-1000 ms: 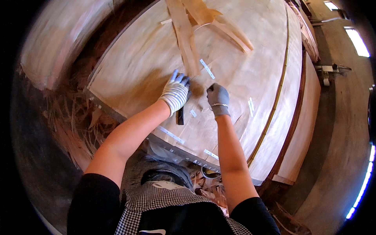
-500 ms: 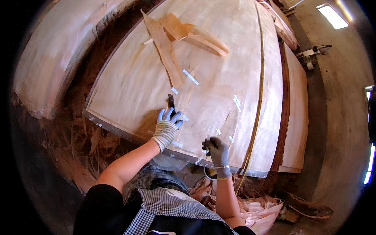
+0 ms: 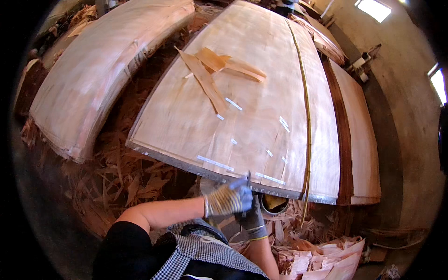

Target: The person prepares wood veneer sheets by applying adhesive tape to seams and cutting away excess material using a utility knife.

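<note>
A large pale wood veneer sheet (image 3: pixel 196 121) lies before me with several short white tape strips (image 3: pixel 215 163) on it. My left hand (image 3: pixel 228 199), in a striped glove with blue-grey fingertips, is closed on a slim dark tool (image 3: pixel 248 178) by the sheet's near edge. My right hand (image 3: pixel 252 221), in a grey glove, is just below and partly behind the left; its fingers are mostly hidden. Beside it is a round ring-like object (image 3: pixel 274 205) with something yellowish inside. A longer tape strip (image 3: pixel 270 178) lies near the edge above my hands.
Loose veneer pieces (image 3: pixel 207 86) lie on the sheet's far part. A long thin pole (image 3: pixel 305 107) runs across its right side. Another veneer stack (image 3: pixel 93 79) stands at left, with scraps (image 3: pixel 135 177) on the floor between. More scraps (image 3: pixel 322 261) are piled at lower right.
My left hand has come off the sheet, back and right to my right hand, bringing the dark tool. Longer tape strips now show along the near edge. The view has shifted.
</note>
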Demonstrator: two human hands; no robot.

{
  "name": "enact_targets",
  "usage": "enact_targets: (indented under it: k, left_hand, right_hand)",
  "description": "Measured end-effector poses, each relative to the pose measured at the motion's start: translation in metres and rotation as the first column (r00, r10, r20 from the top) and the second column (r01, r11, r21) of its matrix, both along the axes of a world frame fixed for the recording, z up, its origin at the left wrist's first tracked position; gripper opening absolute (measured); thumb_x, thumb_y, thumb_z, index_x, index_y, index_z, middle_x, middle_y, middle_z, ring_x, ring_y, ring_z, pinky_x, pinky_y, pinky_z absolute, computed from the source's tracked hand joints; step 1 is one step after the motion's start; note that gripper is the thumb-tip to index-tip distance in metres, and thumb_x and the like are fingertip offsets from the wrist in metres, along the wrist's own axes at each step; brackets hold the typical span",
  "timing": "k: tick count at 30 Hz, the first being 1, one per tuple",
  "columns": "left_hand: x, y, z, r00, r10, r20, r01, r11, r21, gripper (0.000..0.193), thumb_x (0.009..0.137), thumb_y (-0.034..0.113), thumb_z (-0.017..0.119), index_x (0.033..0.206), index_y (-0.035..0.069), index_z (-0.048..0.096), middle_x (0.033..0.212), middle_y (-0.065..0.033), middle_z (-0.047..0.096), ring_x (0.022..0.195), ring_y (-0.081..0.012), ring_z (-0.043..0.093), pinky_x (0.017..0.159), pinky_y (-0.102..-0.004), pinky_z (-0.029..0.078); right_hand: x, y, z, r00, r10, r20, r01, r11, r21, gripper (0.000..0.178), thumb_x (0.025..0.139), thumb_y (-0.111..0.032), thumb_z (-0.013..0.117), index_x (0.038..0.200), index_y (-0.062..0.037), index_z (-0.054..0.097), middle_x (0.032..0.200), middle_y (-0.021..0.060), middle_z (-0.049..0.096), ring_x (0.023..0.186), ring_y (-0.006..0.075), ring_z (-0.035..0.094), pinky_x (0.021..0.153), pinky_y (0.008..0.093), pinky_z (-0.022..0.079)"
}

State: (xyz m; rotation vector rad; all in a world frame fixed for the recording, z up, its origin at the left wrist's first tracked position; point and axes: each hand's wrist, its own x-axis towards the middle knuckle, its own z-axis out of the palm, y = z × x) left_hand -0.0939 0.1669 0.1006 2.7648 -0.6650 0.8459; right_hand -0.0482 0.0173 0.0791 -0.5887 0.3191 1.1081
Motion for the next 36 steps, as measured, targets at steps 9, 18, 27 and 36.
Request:
enact_targets:
  k: [9,18,27,36]
  left_hand:
    - [-0.088,0.077,-0.001,0.987,0.130,-0.090,-0.148,0.957,-0.250,0.031,0.073,0.019,0.053,0.103,0.016,0.059,0.109,-0.0009,0.057,0.108,-0.0189,0.048,0.099,-0.0461,0.030]
    - [-0.289,0.339,-0.062,0.634,0.522,-0.571,-0.688,0.718,-0.107,0.031,0.071,0.018,0.056,0.101,0.011,0.061,0.101,-0.0052,0.060,0.105,-0.0215,0.049,0.099,-0.0412,0.027]
    - [-0.400,0.543,-0.073,0.356,0.535,-0.766,-0.855,0.517,-0.037,0.023,0.077,0.014,0.051,0.095,0.007,0.062,0.094,-0.0132,0.062,0.089,-0.0294,0.055,0.087,-0.0384,0.039]
    - [-0.135,0.713,-0.056,0.702,0.490,-0.517,-0.560,0.828,0.026,0.022,0.075,0.018,0.054,0.093,0.010,0.063,0.091,-0.0081,0.062,0.091,-0.0244,0.055,0.092,-0.0409,0.033]
  right_hand:
    - [-0.027,0.083,-0.028,0.844,0.131,0.521,0.087,0.924,-0.373,0.009,0.084,-0.013,0.055,0.091,-0.0084,0.054,0.062,-0.0024,0.050,0.050,0.0086,0.047,0.039,0.0199,0.040]
    - [-0.085,0.268,-0.019,0.704,0.207,0.679,0.168,0.881,-0.442,0.016,0.081,-0.012,0.062,0.091,0.0004,0.060,0.086,0.0095,0.063,0.065,0.0146,0.058,0.051,0.0219,0.044]
    - [-0.137,0.479,0.002,0.724,0.453,0.519,-0.115,0.822,-0.558,0.024,0.081,-0.022,0.063,0.094,-0.0017,0.059,0.072,0.0049,0.060,0.060,0.0103,0.056,0.046,0.0193,0.039]
    - [-0.193,0.731,0.059,0.160,0.463,0.872,-0.379,0.844,-0.379,0.033,0.077,-0.029,0.067,0.094,-0.0037,0.057,0.069,0.0048,0.058,0.057,0.0118,0.054,0.052,0.0247,0.045]
